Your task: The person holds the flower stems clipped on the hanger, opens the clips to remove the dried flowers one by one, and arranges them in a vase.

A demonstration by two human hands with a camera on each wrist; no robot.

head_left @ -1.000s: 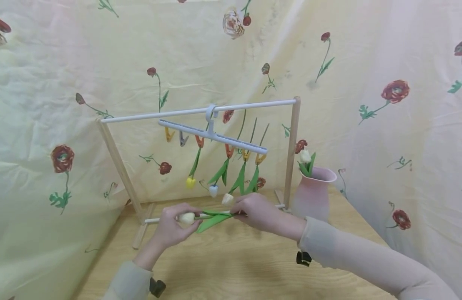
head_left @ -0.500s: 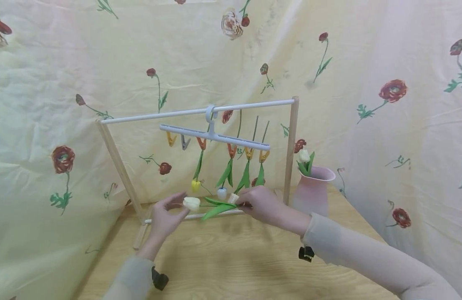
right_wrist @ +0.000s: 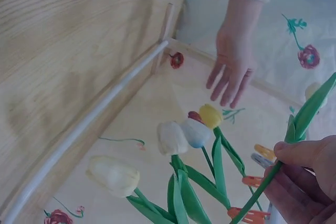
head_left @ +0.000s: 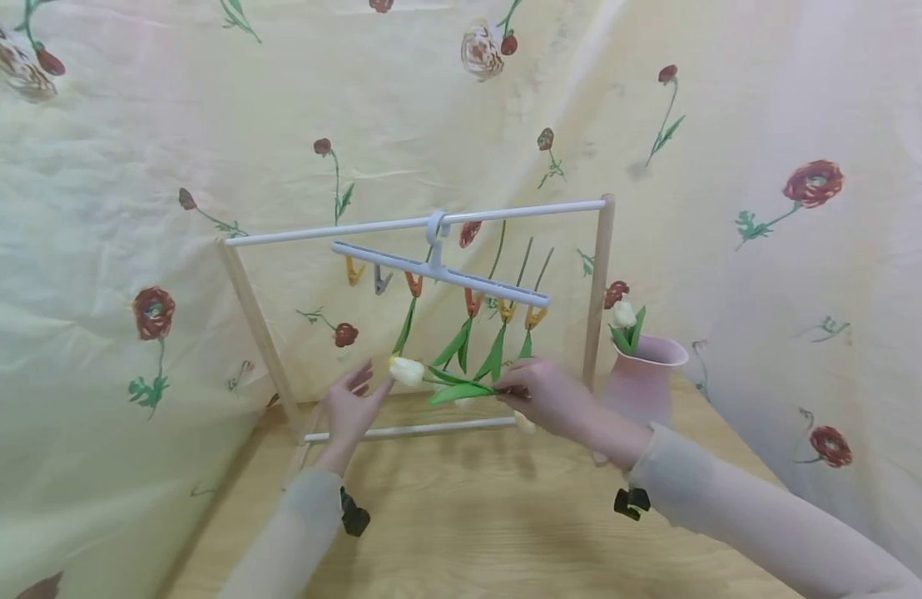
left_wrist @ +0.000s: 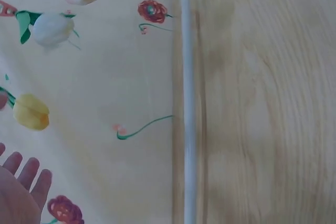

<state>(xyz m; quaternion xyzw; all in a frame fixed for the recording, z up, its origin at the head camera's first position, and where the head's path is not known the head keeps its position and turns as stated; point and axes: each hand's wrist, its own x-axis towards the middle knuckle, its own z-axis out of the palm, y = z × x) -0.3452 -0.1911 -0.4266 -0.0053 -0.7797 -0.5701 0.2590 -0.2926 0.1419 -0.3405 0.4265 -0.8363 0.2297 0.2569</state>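
My right hand (head_left: 554, 399) pinches the green stem of a white tulip (head_left: 407, 371), held roughly level with its bloom to the left. Beside that bloom is my left hand (head_left: 352, 408), its fingers extended and holding nothing. Behind them a pale blue hanger (head_left: 476, 283) with coloured clips hangs tilted. Head-down from its clips hang a yellow tulip (right_wrist: 211, 115), a bluish-white tulip (right_wrist: 195, 132), a white tulip (right_wrist: 171, 137) and a cream tulip (right_wrist: 113, 176). A yellow clip (head_left: 354, 271) and a grey clip (head_left: 382, 281) at the left hold nothing.
The hanger hooks over the white top bar (head_left: 319, 233) of a wooden-legged rack. A white lower bar (head_left: 438, 428) crosses near the wooden table (head_left: 446, 532). At right stands a pink-white vase (head_left: 641, 384) with another white tulip (head_left: 624, 314). Flowered cloth (head_left: 244, 100) surrounds the table.
Both hands have risen, and the right hand carries the tulip up toward the hanger. My left fingers, earlier around the bloom, have loosened from it. The head view has shifted slightly.
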